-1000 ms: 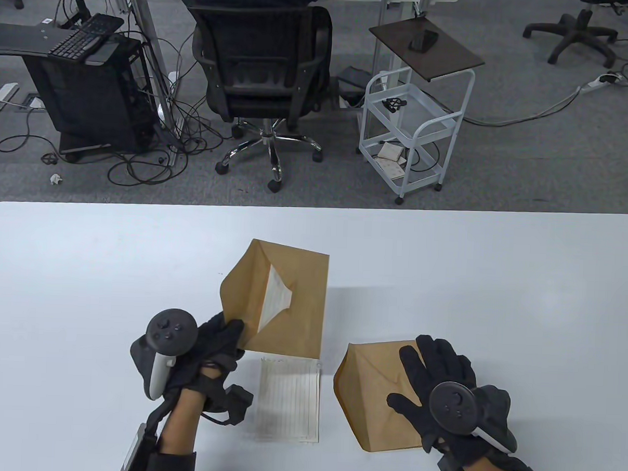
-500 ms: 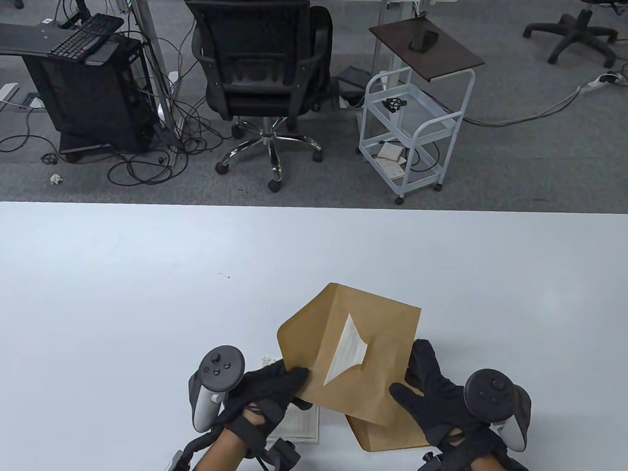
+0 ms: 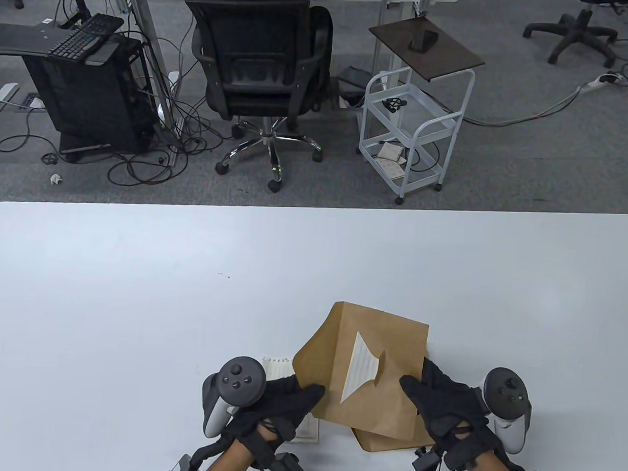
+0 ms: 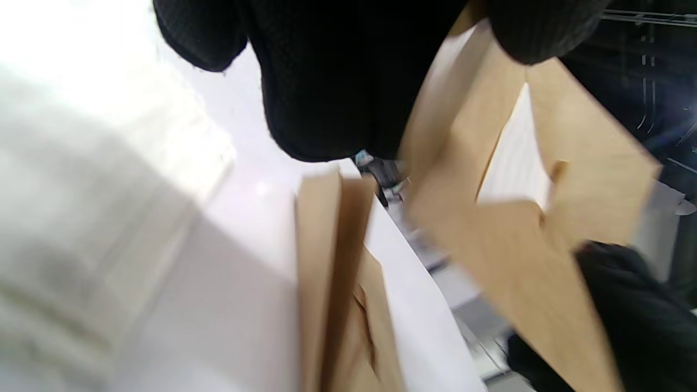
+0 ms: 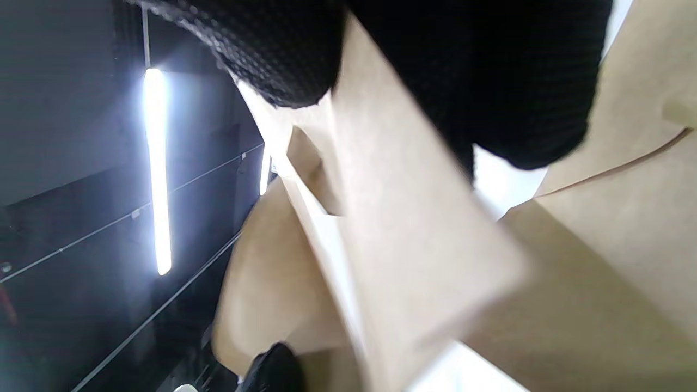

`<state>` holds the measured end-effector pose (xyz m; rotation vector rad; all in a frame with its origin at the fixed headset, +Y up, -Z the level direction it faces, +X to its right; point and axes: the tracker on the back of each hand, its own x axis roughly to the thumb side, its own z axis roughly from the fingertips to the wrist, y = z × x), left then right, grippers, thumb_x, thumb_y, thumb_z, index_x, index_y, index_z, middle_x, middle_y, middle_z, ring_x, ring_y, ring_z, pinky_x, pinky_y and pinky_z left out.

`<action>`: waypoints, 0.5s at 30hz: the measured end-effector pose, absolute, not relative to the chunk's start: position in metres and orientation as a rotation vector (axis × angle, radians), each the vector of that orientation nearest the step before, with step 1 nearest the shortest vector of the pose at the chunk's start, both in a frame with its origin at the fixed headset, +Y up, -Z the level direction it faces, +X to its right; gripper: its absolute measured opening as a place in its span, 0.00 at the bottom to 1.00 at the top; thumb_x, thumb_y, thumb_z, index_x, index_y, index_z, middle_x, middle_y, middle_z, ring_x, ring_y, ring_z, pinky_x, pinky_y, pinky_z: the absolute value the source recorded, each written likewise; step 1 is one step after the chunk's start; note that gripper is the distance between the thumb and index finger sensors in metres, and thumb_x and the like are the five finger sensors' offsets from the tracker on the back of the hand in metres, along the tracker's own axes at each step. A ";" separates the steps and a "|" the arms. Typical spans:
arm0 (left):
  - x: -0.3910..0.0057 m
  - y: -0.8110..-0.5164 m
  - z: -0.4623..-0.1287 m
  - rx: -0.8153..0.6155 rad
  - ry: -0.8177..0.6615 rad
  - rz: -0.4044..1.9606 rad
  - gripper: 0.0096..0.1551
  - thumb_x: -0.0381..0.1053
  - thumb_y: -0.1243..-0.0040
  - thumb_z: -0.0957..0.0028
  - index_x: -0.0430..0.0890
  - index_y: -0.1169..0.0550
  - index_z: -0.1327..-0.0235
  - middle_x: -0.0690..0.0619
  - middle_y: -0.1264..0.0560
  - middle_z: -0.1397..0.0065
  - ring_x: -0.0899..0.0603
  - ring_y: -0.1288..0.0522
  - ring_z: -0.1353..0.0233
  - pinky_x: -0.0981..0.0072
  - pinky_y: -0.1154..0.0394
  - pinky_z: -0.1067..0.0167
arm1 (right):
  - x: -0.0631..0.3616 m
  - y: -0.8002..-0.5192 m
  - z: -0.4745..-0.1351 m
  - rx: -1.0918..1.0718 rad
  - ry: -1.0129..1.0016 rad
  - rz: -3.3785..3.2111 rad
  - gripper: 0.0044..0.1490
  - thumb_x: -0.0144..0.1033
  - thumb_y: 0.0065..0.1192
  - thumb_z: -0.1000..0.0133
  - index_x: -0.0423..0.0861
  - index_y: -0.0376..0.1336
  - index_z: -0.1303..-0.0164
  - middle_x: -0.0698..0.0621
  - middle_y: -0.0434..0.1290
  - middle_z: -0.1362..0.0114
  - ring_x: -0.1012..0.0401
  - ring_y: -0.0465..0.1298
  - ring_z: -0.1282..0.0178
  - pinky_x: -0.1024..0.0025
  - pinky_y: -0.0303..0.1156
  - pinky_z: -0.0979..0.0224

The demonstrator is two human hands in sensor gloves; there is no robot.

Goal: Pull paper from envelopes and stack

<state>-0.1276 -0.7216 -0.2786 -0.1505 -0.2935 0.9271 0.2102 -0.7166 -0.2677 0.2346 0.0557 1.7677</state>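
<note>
White tabletop (image 3: 134, 290) spreads wide under my arms, and everything I am working on sits near its front edge. Beyond the far edge, on grey carpet, a black mesh office chair (image 3: 259, 61) stands beside a white wire trolley (image 3: 412, 130) with a dark board on top. Largest of the things at hand is the brown kraft envelope (image 3: 387, 353) that I hold up off the table between both hands, tilted, its flap open toward the left and a white lined sheet (image 3: 360, 370) showing through the triangular opening in its face. My left hand (image 3: 280, 406) grips its lower left edge, the thumb lying across the front of the paper and the other fingers hidden behind it. My right hand (image 3: 444, 407) grips the lower right side, its thumb (image 3: 410, 388) pressed on the front; the right wrist view shows the rest of that hand's fingers (image 5: 490, 81) curled against the back. Under the raised envelope lies a second brown envelope (image 3: 388, 442) flat on the table, only its near edge showing between my wrists. Smallest in sight is the lined paper sheet (image 3: 279, 368) lying flat on the table behind my left hand, mostly covered by the glove and the raised envelope.
</note>
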 end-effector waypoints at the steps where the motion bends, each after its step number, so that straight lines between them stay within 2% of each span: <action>1: -0.130 -0.719 -0.278 -0.095 -0.266 0.880 0.33 0.61 0.43 0.47 0.52 0.26 0.28 0.50 0.18 0.36 0.41 0.16 0.39 0.37 0.33 0.31 | 0.210 -0.717 -0.267 0.240 0.057 1.764 0.30 0.34 0.65 0.45 0.52 0.65 0.31 0.41 0.83 0.45 0.58 0.91 0.65 0.61 0.84 0.54; 4: -0.137 -0.709 -0.274 0.094 -0.223 0.634 0.42 0.63 0.42 0.47 0.52 0.39 0.20 0.49 0.25 0.28 0.39 0.21 0.31 0.36 0.36 0.29 | 0.210 -0.716 -0.267 0.254 0.071 1.746 0.29 0.33 0.66 0.46 0.51 0.66 0.31 0.40 0.83 0.45 0.57 0.91 0.66 0.61 0.85 0.54; 9: -0.133 -0.697 -0.265 0.315 -0.197 0.240 0.51 0.63 0.41 0.47 0.54 0.53 0.18 0.48 0.38 0.19 0.37 0.31 0.22 0.34 0.42 0.26 | 0.206 -0.716 -0.266 0.290 0.119 1.685 0.28 0.33 0.67 0.46 0.51 0.68 0.33 0.39 0.83 0.46 0.57 0.91 0.66 0.61 0.85 0.55; 12: -0.124 -0.696 -0.260 0.375 -0.232 0.102 0.50 0.61 0.40 0.47 0.62 0.54 0.19 0.45 0.45 0.16 0.35 0.37 0.19 0.33 0.47 0.24 | 0.204 -0.716 -0.265 0.301 0.125 1.694 0.28 0.33 0.66 0.46 0.50 0.67 0.32 0.39 0.83 0.46 0.57 0.91 0.66 0.61 0.85 0.55; 15: -0.111 -0.696 -0.254 0.420 -0.277 -0.026 0.45 0.58 0.40 0.46 0.68 0.50 0.21 0.44 0.51 0.14 0.34 0.45 0.16 0.33 0.52 0.23 | 0.203 -0.717 -0.265 0.302 0.140 1.683 0.29 0.33 0.66 0.46 0.48 0.67 0.32 0.39 0.83 0.45 0.57 0.91 0.66 0.61 0.85 0.55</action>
